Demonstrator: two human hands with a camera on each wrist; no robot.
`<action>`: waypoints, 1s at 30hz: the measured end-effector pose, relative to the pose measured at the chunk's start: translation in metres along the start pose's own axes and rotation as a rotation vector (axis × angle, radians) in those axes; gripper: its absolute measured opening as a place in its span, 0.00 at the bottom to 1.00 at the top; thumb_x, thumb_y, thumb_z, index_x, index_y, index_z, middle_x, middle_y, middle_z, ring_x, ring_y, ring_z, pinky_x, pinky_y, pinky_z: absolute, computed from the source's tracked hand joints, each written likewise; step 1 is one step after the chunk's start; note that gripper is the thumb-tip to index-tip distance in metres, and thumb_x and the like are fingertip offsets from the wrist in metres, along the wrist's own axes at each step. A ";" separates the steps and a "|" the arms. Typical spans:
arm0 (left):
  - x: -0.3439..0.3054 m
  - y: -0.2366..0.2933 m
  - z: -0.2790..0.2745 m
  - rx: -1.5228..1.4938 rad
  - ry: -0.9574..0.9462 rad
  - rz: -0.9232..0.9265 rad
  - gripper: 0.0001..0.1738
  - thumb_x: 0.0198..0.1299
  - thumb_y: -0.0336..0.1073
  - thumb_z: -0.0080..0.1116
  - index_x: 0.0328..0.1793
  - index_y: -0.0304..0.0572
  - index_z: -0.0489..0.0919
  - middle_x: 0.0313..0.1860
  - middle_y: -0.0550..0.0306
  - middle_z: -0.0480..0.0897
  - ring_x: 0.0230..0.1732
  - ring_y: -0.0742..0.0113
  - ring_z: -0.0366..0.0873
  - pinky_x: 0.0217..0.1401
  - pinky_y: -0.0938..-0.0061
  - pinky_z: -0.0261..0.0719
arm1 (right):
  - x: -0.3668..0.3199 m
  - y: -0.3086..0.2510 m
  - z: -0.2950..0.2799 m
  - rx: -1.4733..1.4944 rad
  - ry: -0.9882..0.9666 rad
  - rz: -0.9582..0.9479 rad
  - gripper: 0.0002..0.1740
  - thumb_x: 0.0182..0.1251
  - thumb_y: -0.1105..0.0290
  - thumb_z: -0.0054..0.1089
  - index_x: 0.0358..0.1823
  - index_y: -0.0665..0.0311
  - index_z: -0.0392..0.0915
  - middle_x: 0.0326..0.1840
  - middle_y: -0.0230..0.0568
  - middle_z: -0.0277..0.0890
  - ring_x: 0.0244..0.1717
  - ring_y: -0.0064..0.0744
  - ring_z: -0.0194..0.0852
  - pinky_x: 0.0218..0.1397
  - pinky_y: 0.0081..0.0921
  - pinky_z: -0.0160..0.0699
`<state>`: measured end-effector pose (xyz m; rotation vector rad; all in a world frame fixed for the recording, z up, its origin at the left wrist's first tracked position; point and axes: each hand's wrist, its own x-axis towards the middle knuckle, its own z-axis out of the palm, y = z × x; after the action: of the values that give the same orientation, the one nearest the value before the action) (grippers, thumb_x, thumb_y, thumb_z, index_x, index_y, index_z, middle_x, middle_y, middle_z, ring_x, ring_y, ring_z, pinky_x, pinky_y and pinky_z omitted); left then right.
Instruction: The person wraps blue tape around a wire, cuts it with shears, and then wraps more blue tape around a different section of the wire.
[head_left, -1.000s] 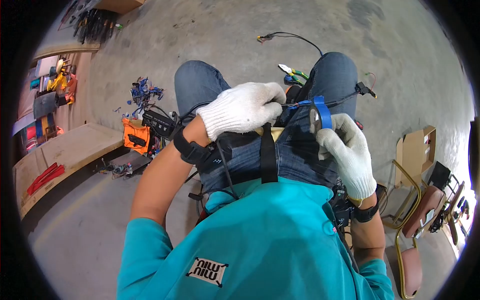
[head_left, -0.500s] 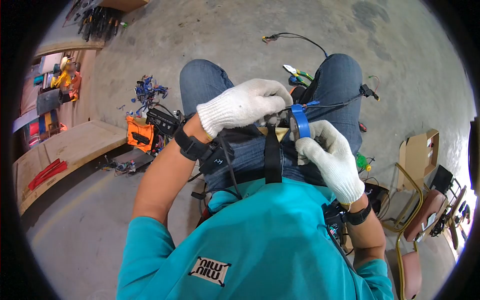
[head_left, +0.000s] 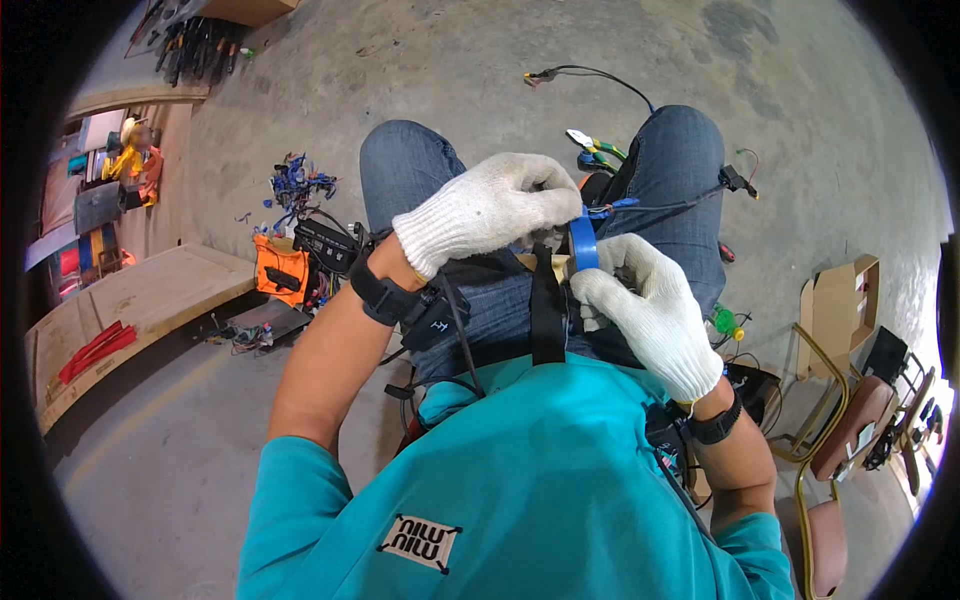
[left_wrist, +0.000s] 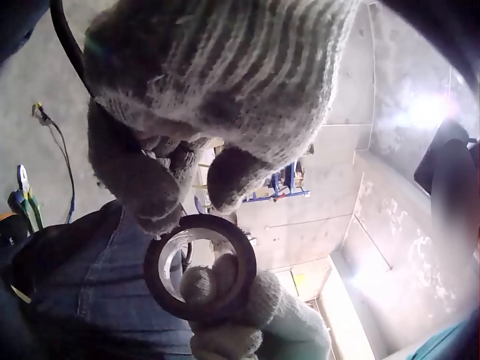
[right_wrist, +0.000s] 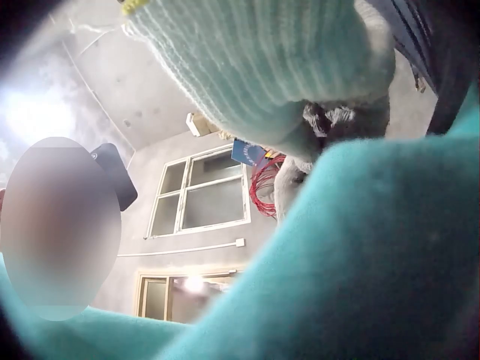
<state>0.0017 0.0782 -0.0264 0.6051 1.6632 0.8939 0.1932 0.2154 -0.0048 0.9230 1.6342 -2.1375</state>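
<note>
Both hands wear white knit gloves and meet over the lap in the head view. My left hand [head_left: 490, 212] curls its fingers round a black cable [head_left: 680, 206], which runs off across the thigh to the right; blue wrapping shows on it just beside the fingers. The gripped stretch is hidden by the glove. In my right hand [head_left: 655, 315] is a roll of blue electrical tape [head_left: 584, 244], standing on edge right beside the left fingertips. The left wrist view shows right fingers through the ring of the roll [left_wrist: 156, 274]. A sleeve covers much of the right wrist view.
Green-handled pliers [head_left: 596, 148] lie on the floor between the knees. Another cable end [head_left: 575, 69] lies ahead. At left are a heap of blue wire pieces [head_left: 298, 182], an orange object [head_left: 278, 268] and a low wooden bench [head_left: 150, 315]. A cardboard box [head_left: 838, 305] stands at right.
The right hand has brought the tape roll leftward, from out along the cable to close beside the left hand. The left hand keeps its grip on the cable, nearly still.
</note>
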 end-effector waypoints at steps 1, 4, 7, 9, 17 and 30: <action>0.000 0.000 0.000 0.027 0.012 0.016 0.18 0.74 0.45 0.62 0.56 0.37 0.85 0.38 0.62 0.85 0.36 0.77 0.80 0.39 0.78 0.79 | 0.001 0.000 0.000 -0.002 -0.006 -0.006 0.14 0.73 0.68 0.70 0.53 0.70 0.83 0.36 0.33 0.83 0.33 0.17 0.78 0.39 0.21 0.79; 0.001 -0.003 0.001 0.030 0.022 0.032 0.18 0.74 0.44 0.62 0.55 0.36 0.85 0.37 0.63 0.84 0.35 0.78 0.79 0.38 0.78 0.79 | 0.004 0.002 -0.002 -0.050 -0.015 -0.024 0.15 0.72 0.67 0.71 0.53 0.69 0.83 0.36 0.33 0.83 0.33 0.17 0.78 0.39 0.21 0.79; 0.000 -0.003 0.001 0.016 0.032 0.041 0.17 0.74 0.44 0.62 0.54 0.36 0.85 0.37 0.64 0.83 0.34 0.79 0.79 0.37 0.79 0.78 | 0.005 0.004 0.000 -0.044 -0.026 -0.026 0.16 0.72 0.67 0.71 0.54 0.69 0.83 0.37 0.33 0.84 0.34 0.18 0.78 0.39 0.21 0.79; 0.000 -0.003 0.002 -0.006 0.037 0.036 0.16 0.74 0.43 0.61 0.54 0.36 0.84 0.37 0.64 0.83 0.34 0.79 0.79 0.36 0.80 0.78 | 0.005 0.005 -0.001 -0.064 -0.019 -0.029 0.16 0.71 0.67 0.71 0.54 0.69 0.83 0.37 0.34 0.84 0.34 0.18 0.79 0.40 0.21 0.79; 0.001 -0.004 0.003 -0.018 0.037 0.044 0.14 0.74 0.38 0.61 0.55 0.35 0.81 0.38 0.62 0.83 0.33 0.80 0.79 0.35 0.80 0.78 | 0.007 0.006 -0.002 -0.068 -0.009 -0.014 0.16 0.72 0.67 0.71 0.53 0.70 0.83 0.38 0.34 0.84 0.34 0.19 0.78 0.40 0.22 0.79; -0.009 0.004 0.008 0.002 0.111 0.119 0.14 0.73 0.34 0.58 0.59 0.37 0.84 0.46 0.59 0.85 0.42 0.75 0.82 0.46 0.77 0.83 | 0.009 0.008 -0.005 -0.074 -0.015 -0.022 0.15 0.71 0.68 0.71 0.52 0.70 0.82 0.37 0.33 0.83 0.35 0.19 0.77 0.40 0.22 0.78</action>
<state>0.0119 0.0757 -0.0195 0.6719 1.7412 1.0282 0.1924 0.2193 -0.0174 0.8692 1.7114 -2.0776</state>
